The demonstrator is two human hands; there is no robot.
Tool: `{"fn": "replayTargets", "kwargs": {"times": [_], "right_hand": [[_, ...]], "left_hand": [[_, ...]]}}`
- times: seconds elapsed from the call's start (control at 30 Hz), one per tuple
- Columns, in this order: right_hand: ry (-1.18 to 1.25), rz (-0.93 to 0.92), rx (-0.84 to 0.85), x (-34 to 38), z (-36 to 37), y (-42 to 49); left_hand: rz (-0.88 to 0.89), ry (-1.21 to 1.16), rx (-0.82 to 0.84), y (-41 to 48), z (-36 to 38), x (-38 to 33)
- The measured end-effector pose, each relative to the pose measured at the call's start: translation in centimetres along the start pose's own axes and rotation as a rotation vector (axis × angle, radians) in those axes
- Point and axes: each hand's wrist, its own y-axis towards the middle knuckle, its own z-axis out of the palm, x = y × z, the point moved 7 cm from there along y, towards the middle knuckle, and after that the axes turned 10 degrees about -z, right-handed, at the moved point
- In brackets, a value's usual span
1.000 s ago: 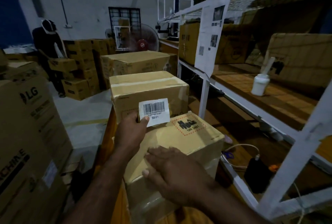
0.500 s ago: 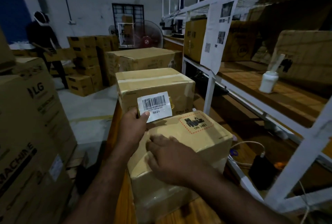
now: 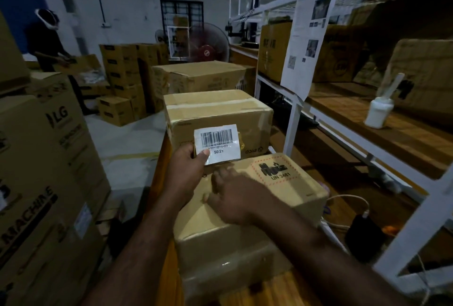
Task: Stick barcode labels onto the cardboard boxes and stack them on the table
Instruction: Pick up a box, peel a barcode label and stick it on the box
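A small cardboard box with a red dashed UN 3481 mark lies on the wooden table right in front of me. My left hand pinches a white barcode label, marked 50/21, upright above the box's far left corner. My right hand rests on the box top with its fingers slightly bent, just below the label. Behind this box stands a taped cardboard box, and a larger one is farther back.
A white metal rack with wooden shelves runs along the right, holding boxes and a white glue bottle. Tall LG cartons stand on the left. A person handles boxes at the far left. A black charger with cable lies low right.
My right hand has slid forward across the box top toward the label. The left hand keeps holding the label at about the same spot.
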Motion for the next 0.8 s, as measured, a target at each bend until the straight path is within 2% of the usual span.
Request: {"fn": "replayTargets", "kwargs": {"times": [0.1, 0.23, 0.37, 0.5, 0.63, 0.73, 0.8], "right_hand": [[0.051, -0.11, -0.017, 1.3, 0.1, -4.4], [0.132, 0.038, 0.019, -3.4, -1.2, -6.1], [-0.043, 0.11, 0.062, -4.2, -0.5, -1.3], [-0.02, -0.035, -0.008, 0.1, 0.7, 1.3], [0.058, -0.163, -0.016, 1.7, 0.7, -1.0], [0.18, -0.153, -0.096, 0.7, -0.1, -3.5], [0.229, -0.107, -0.094, -0.6, -0.7, -4.8]], "left_hand": [[-0.002, -0.023, -0.036, 0.3, -0.6, 0.3], [-0.003, 0.014, 0.012, 0.1, -0.2, 0.0], [-0.009, 0.039, 0.034, 0.1, -0.1, -0.2], [-0.003, 0.053, 0.021, 0.1, 0.1, -0.1], [0.027, 0.078, -0.017, -0.5, 0.1, -0.4], [0.037, 0.079, -0.029, -0.9, -0.2, -0.7], [0.031, 0.082, -0.02, -1.3, -0.3, -1.1]]}}
